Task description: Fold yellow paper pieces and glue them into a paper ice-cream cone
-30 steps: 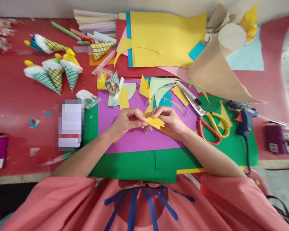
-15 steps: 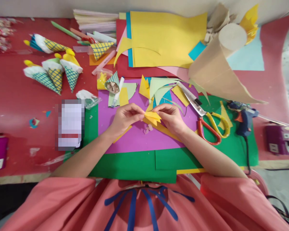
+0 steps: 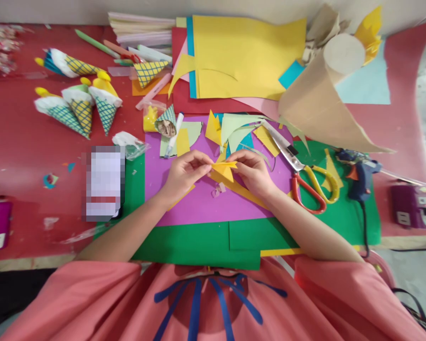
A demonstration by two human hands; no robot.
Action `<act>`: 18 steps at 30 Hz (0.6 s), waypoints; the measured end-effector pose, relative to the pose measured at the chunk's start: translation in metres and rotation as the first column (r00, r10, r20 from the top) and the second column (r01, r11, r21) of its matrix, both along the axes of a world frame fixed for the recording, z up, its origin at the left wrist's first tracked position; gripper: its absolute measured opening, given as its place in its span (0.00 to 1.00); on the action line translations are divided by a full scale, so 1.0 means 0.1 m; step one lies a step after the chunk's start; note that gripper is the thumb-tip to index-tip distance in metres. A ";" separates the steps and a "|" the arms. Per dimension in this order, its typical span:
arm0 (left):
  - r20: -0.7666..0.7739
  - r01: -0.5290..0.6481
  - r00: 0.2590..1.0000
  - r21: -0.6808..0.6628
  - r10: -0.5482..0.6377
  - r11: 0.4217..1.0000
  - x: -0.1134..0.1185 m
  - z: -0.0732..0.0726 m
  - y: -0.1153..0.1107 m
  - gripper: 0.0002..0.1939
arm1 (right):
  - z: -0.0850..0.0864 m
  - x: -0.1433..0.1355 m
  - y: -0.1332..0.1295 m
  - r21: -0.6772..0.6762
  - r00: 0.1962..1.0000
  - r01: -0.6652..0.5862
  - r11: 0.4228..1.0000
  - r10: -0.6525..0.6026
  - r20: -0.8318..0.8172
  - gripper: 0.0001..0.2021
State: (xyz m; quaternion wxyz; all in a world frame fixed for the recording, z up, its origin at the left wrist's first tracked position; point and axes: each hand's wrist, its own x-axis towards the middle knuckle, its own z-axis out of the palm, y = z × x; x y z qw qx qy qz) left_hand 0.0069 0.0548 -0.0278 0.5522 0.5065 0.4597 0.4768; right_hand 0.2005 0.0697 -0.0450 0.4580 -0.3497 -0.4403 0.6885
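Between my two hands is a small folded piece of yellow paper (image 3: 226,171) with pointed tips. My left hand (image 3: 189,174) pinches its left end between thumb and fingers. On the other side, my right hand (image 3: 251,174) grips the right end, its fingertips partly hidden behind the paper. Underneath lies a purple sheet (image 3: 184,210), with a yellow paper strip (image 3: 246,193) and pinkish scraps (image 3: 218,190) on it. Large scissors (image 3: 298,168) with red and yellow handles rest to the right of my right hand.
Small patterned paper cones (image 3: 104,111) lie at the left, near a blurred phone-like device (image 3: 104,182). A glue gun (image 3: 362,177) sits at the right. Behind are a large brown paper cone (image 3: 315,99) and yellow sheets (image 3: 248,57). A capped marker (image 3: 173,135) lies beyond my left hand.
The folded yellow paper has turned slightly between my fingers, so its upper edge looks flatter and one point hangs down. Both hands stay in nearly the same place.
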 end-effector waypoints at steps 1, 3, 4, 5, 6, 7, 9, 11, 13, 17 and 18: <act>0.002 0.005 1.000 -0.007 -0.005 1.000 0.00 0.00 0.00 0.05 | 0.00 0.00 0.00 0.005 1.000 0.005 1.000 -0.005 0.016 0.02; 0.011 0.016 1.000 -0.016 -0.016 1.000 -0.01 -0.01 0.01 0.04 | 0.00 0.01 0.01 0.008 0.999 0.012 1.000 -0.012 0.044 0.02; 0.018 0.021 1.000 -0.016 -0.021 1.000 -0.01 -0.02 0.01 0.03 | 0.00 0.01 0.01 0.006 0.998 0.011 1.000 -0.011 0.054 0.03; 0.024 0.025 0.999 -0.014 -0.024 1.000 -0.02 -0.03 0.01 0.03 | 0.00 0.01 0.01 0.003 0.998 0.007 1.000 -0.008 0.058 0.03; 0.029 0.026 0.999 -0.011 -0.025 1.000 -0.02 -0.03 0.01 0.02 | 0.00 0.02 0.00 -0.001 0.998 0.003 1.000 -0.002 0.058 0.03; 0.031 0.028 0.999 -0.008 -0.028 1.000 -0.03 -0.04 0.01 0.02 | 0.01 0.02 0.00 -0.007 0.998 -0.003 1.000 0.003 0.058 0.03; 0.018 0.039 0.999 -0.005 -0.039 0.999 -0.03 -0.04 0.01 0.02 | 0.04 0.02 -0.02 -0.010 0.998 -0.009 1.000 0.010 0.069 0.04; -0.025 0.044 0.999 -0.001 -0.044 0.999 -0.03 -0.03 0.01 0.03 | 0.08 0.01 -0.04 0.008 0.993 -0.007 1.000 0.006 0.118 0.05; -0.080 0.026 0.997 0.012 -0.025 1.000 -0.02 -0.01 0.01 0.05 | 0.12 -0.01 -0.07 0.056 0.984 0.000 0.998 -0.010 0.180 0.04; -0.211 0.032 0.977 0.047 -0.021 0.998 -0.01 0.01 -0.02 0.08 | 0.16 -0.05 -0.11 0.144 0.980 0.051 0.988 -0.077 0.184 0.06; -0.249 0.043 0.968 0.061 -0.026 0.997 -0.01 0.00 -0.03 0.09 | 0.16 -0.06 -0.11 0.154 0.982 0.063 0.986 -0.089 0.167 0.06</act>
